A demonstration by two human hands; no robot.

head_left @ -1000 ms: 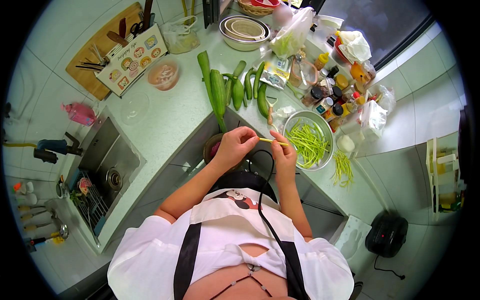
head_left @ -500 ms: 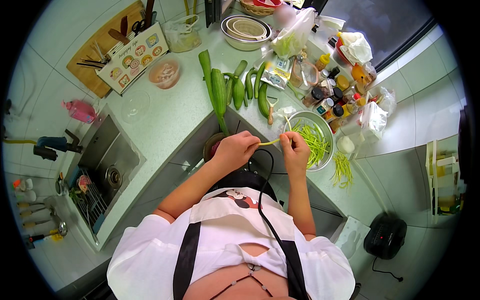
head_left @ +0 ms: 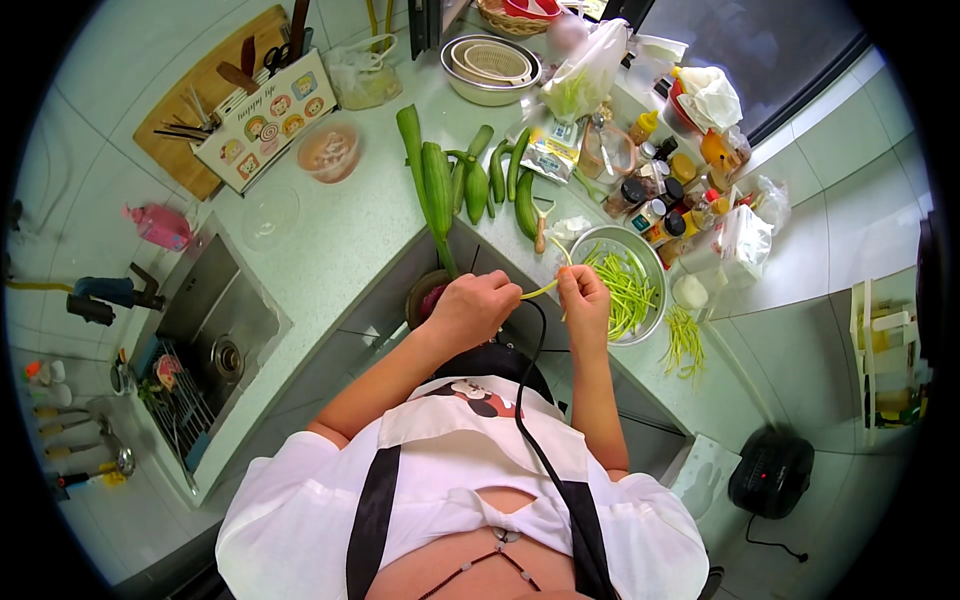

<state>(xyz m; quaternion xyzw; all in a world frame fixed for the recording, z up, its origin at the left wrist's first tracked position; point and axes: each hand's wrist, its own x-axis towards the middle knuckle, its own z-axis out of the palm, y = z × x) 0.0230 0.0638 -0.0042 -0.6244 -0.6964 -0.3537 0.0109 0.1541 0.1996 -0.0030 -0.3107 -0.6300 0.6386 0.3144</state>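
Note:
My left hand [head_left: 474,308] is closed on one end of a thin yellow-green vegetable stalk [head_left: 541,291]. The fingers of my right hand [head_left: 585,298] pinch the same stalk a short way along, and a loose piece sticks up past them. Both hands are above the counter's inner corner. Just right of my right hand stands a round metal basin [head_left: 660,268] holding many short cut stalks [head_left: 625,295]. A peeler [head_left: 540,235] with a wooden handle lies behind my right hand. Behind my left hand are a long luffa-like green gourd [head_left: 437,185] and several smaller green vegetables [head_left: 476,183].
A sink [head_left: 215,320] is at left. Spice jars [head_left: 648,215] and bags crowd the back right. A small pile of stalks [head_left: 684,338] lies beside the basin. Nested colanders [head_left: 491,68] stand at the back. A black cable [head_left: 530,380] hangs down my front.
My right hand has shifted slightly left and its fingers have moved on the stalk. The left hand stays nearly in place, still gripping its end.

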